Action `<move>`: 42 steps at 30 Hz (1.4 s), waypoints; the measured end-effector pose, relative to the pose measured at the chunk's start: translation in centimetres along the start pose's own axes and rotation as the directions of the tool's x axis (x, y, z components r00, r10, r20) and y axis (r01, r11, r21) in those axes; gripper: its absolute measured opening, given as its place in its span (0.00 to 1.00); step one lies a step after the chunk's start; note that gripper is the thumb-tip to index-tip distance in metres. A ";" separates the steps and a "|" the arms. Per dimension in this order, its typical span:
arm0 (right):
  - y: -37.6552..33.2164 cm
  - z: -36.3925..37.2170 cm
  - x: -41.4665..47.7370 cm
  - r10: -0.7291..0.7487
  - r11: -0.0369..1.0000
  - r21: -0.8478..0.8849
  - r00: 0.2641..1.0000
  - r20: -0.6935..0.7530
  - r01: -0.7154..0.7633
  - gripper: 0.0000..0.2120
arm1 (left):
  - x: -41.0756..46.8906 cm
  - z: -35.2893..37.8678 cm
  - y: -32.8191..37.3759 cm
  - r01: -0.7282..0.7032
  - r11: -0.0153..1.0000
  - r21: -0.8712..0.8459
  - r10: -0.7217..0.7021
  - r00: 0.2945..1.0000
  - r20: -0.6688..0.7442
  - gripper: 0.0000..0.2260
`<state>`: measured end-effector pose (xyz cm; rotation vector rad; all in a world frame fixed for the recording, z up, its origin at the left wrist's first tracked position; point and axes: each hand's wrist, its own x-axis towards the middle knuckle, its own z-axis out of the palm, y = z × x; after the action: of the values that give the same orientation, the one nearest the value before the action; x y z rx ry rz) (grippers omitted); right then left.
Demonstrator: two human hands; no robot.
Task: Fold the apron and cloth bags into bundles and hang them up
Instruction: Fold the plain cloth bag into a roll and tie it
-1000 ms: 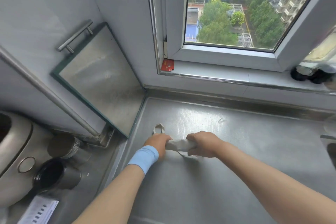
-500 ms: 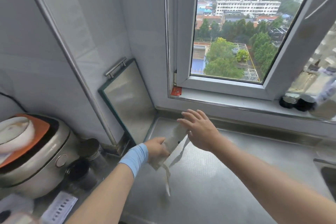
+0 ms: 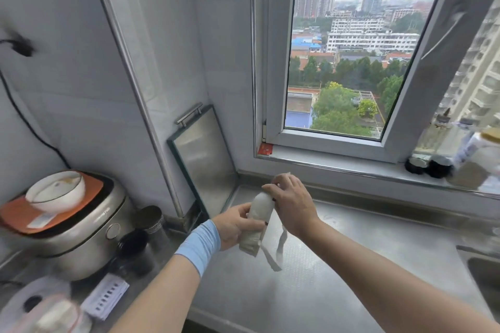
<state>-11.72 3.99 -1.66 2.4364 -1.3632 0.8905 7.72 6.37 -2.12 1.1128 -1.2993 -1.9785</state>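
Observation:
A rolled bundle of pale cloth is held upright above the steel counter. My left hand, with a blue wristband, grips the lower part of the roll. At the top end of the bundle my right hand has its fingers curled over the cloth. A thin strap of the same cloth dangles below the bundle, clear of the counter. No hook or hanging place shows clearly in this view.
A steel board with a handle leans in the corner. At left stands a rice cooker with an orange mat and a white bowl on top. Dark cups sit beside it. Jars line the windowsill. A sink edge lies at right.
The bundle has been lifted off the counter and turned upright. My right hand went from open fingers beside the roll to holding its top. The view has tilted upward.

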 end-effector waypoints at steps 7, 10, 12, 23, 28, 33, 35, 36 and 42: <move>-2.4 -5.2 3.4 0.349 0.815 0.305 0.837 0.421 -0.493 0.10 | -0.7 1.6 0.9 -0.196 0.960 0.199 0.222 0.968 -0.116 0.39; -2.5 -6.3 4.2 0.383 0.597 0.445 0.724 0.573 -0.668 0.07 | -1.2 2.7 2.5 -0.222 0.960 0.169 0.224 0.974 0.008 0.29; -2.4 -6.8 4.5 0.389 0.509 0.471 0.681 0.621 -0.720 0.06 | -1.4 3.1 3.4 -0.193 0.976 0.097 0.187 0.980 0.068 0.22; -1.1 -7.2 5.1 0.236 0.337 0.538 0.623 0.746 -0.772 0.24 | -0.1 3.8 5.6 -0.120 0.937 0.327 0.187 0.966 -0.179 0.16; 0.0 -7.9 5.3 0.340 0.230 0.602 0.643 0.686 -0.764 0.17 | 0.5 4.0 6.0 -0.085 0.895 0.437 0.212 0.944 -0.251 0.13; 0.0 -7.5 5.2 0.370 0.189 0.660 0.676 0.638 -0.727 0.09 | 0.5 4.1 6.7 -0.090 0.906 0.415 0.200 0.952 -0.230 0.16; 0.2 -7.4 5.4 0.387 0.149 0.675 0.671 0.633 -0.723 0.12 | 0.6 3.9 7.3 -0.122 0.943 0.311 0.185 0.966 -0.183 0.22; 0.3 -7.2 5.6 0.396 0.141 0.684 0.674 0.624 -0.716 0.14 | 0.6 3.9 7.7 -0.132 0.963 0.235 0.171 0.973 -0.155 0.23; 0.1 -6.2 4.9 0.267 0.010 0.722 0.698 0.665 -0.692 0.33 | 0.9 2.7 9.4 -0.179 0.966 0.188 0.239 0.896 -0.374 0.13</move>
<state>-12.39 3.25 6.17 2.9938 -2.5047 2.1883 4.80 3.23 6.73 1.3010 -1.2975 -1.4260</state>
